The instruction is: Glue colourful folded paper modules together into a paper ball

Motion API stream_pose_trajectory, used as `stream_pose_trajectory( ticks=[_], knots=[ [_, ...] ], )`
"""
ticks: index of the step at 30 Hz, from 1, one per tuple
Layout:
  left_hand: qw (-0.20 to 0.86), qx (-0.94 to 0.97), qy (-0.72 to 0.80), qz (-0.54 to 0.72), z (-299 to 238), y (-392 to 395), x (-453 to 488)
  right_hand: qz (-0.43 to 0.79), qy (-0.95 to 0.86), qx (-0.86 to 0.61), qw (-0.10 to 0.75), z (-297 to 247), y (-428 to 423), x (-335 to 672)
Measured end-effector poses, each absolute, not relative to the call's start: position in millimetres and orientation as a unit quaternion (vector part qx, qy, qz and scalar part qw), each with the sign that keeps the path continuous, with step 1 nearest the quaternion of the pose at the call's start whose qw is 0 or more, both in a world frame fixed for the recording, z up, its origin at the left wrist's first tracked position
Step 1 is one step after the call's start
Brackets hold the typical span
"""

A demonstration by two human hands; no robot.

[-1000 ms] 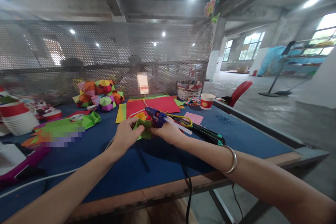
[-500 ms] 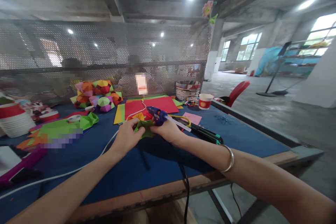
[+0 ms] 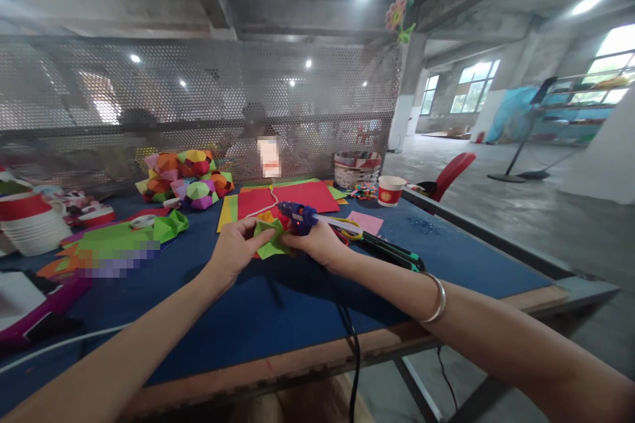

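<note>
Left hand [image 3: 235,248]: pinching green folded paper [image 3: 272,246] above the blue tabletop [image 3: 248,330].
Right hand [image 3: 321,243]: gripping a blue hot-glue gun [image 3: 299,217], apparently touching the paper's right edge.
Paper feel: probably staying light, crisp, crushable; folded edges are inviting gentle pinching.
Change since half a second ago: paper is showing a brighter face, glue stick [image 3: 337,223] sitting more level.
Red sheet [image 3: 310,195]: lying beyond.

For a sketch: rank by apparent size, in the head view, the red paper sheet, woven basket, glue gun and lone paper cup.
Red paper sheet
Woven basket
Glue gun and lone paper cup: too alike to rank; gun partly hidden
</note>
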State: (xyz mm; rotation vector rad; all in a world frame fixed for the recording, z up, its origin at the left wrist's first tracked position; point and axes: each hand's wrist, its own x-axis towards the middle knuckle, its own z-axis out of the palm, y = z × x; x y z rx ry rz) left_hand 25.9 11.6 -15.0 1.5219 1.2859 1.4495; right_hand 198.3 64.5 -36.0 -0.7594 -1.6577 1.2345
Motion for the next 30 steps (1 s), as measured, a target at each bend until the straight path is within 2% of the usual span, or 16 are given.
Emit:
stream_pose_trajectory(
  ticks=[3,14,22,30],
  knots=[
    [0.331,0.575,0.493,0.563,-14.9,10.8,26.0,0.557,-0.632,-0.3,0.448,-32.6,61.9,198.4],
    [0.398,0.562,0.503,0.523,-12.3,8.1,26.9,0.498,-0.647,-0.335,0.47,-30.1,63.7,201.0],
    [0.175,0.635,0.49,0.572,-11.3,3.9,30.7,0.524,-0.639,-0.31,0.469,-27.7,61.3,200.2],
    [0.167,0.653,0.487,0.555,-12.9,6.8,30.4,0.509,-0.641,-0.318,0.478,-26.7,59.8,200.2]
  ],
)
